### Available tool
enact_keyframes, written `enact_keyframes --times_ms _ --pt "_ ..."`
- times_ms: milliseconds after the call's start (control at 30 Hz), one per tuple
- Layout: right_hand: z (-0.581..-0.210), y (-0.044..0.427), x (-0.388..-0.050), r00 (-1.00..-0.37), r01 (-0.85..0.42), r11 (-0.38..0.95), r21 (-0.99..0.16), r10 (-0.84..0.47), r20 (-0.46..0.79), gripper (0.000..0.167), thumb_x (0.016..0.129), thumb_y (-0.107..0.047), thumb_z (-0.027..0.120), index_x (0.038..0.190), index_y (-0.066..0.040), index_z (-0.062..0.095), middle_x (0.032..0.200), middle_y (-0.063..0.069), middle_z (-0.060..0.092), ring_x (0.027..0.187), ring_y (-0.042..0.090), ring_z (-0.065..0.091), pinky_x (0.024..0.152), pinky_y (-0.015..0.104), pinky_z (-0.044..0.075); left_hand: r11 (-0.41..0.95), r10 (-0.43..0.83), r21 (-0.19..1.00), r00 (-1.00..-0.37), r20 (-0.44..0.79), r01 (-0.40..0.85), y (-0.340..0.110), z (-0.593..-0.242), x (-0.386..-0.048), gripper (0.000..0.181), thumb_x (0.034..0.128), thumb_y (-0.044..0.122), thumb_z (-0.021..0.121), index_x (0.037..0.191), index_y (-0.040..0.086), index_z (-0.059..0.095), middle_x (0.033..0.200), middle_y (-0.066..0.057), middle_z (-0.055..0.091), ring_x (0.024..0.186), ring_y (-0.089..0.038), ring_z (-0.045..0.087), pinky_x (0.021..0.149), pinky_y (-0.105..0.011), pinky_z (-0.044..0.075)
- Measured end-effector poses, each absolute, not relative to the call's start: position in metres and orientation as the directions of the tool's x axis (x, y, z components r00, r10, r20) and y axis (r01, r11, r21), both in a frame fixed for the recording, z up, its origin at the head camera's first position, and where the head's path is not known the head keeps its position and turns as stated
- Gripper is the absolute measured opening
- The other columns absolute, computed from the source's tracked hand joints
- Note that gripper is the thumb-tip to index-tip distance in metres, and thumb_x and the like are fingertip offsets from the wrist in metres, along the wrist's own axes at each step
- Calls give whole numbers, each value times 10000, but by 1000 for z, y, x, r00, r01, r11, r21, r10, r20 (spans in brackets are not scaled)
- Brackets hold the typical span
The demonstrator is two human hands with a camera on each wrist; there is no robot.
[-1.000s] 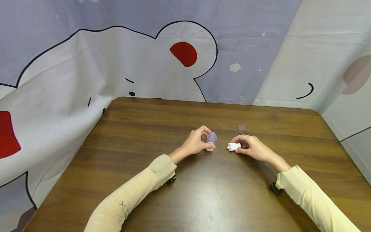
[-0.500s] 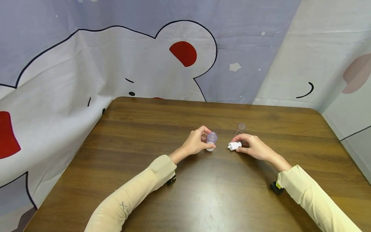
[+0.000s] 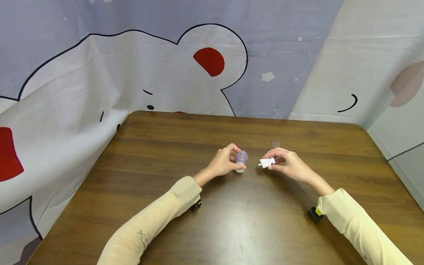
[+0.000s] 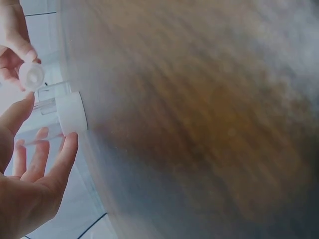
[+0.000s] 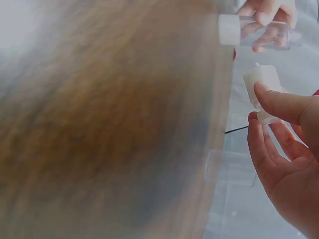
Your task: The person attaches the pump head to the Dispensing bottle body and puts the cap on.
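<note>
My left hand (image 3: pixel 223 161) grips a small clear bottle (image 3: pixel 242 157) with a purple tint and a white base (image 4: pixel 73 111). Its open neck faces up and it stands upright on the table. In the right wrist view the thumb and fingers of that hand lie around the clear body. To the right, my right hand (image 3: pixel 291 166) pinches a white pump head (image 3: pixel 267 162) between thumb and fingertips. The pump head is tilted, its thin tip (image 3: pixel 260 164) pointing left towards the bottle, with a gap between them.
Just behind the right hand stands a clear cylindrical cap (image 3: pixel 275 144), partly hidden by the fingers. The brown wooden table (image 3: pixel 185 140) reaches back to a patterned cloth (image 3: pixel 149 66) hanging behind it.
My right hand has risen slightly with the pump head, which has tilted a little more, and now covers more of the clear cap. The left hand and bottle have stayed put.
</note>
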State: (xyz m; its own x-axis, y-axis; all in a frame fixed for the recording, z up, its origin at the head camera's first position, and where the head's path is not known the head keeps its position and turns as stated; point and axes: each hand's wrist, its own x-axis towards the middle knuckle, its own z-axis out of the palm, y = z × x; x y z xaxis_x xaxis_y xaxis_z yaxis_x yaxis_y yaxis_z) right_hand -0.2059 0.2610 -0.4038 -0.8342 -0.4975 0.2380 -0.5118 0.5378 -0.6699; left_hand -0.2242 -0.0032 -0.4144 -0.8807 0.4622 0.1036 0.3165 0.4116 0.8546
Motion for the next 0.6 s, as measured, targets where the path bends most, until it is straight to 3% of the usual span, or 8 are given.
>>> enact_keyframes --times_ms 300,600 --pt "-389 254 -208 -840 -507 512 -693 -474 264 317 804 -12 746 1109 -28 664 1050 117 690 855 108 626 761 188 533 418 460 851 -882 102 317 -3 -414 -225 475 749 98 820 1114 3 532 1227 -189 622 966 -289 706 751 -240 566" --pt "-372 244 -212 -854 -495 514 -700 -434 286 309 809 -53 756 1103 -48 661 1008 98 687 831 86 616 745 166 515 421 462 849 -881 102 320 -4 -415 -225 471 752 104 819 1111 5 531 1222 -187 627 967 -291 706 752 -242 565"
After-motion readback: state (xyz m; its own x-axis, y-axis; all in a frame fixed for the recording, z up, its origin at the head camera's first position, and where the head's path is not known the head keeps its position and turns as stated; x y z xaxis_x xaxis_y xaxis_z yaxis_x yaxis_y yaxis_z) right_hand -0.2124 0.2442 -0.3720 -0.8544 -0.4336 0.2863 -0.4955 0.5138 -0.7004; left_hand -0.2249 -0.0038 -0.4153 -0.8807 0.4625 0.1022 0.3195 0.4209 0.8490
